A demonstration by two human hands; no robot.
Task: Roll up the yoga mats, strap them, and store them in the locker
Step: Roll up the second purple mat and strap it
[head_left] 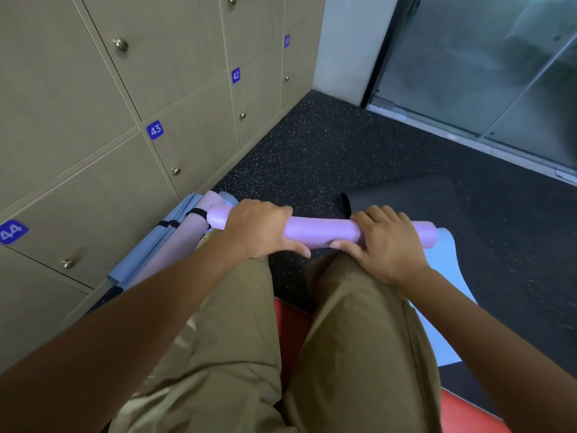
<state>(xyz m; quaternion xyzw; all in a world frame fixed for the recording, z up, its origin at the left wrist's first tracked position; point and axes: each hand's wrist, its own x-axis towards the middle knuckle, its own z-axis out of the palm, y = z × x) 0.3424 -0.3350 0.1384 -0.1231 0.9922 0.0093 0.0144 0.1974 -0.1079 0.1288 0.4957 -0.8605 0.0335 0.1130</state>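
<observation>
Both hands — left hand (260, 228), right hand (385, 242) — curl their fingers around a purple yoga mat (321, 231) roll; soft, light foam, likely best gripped near each end.

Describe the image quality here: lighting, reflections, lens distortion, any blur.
Head view: soft, even indoor light with faint shadows only; the locker doors bow and lean, showing wide-angle distortion; the glass partition carries hazy reflections; the purple rolled mat looks smooth and slightly soft-edged; left hand and right hand grip it, reasonably sharp, while the forearms at the frame's bottom are stretched large.
</observation>
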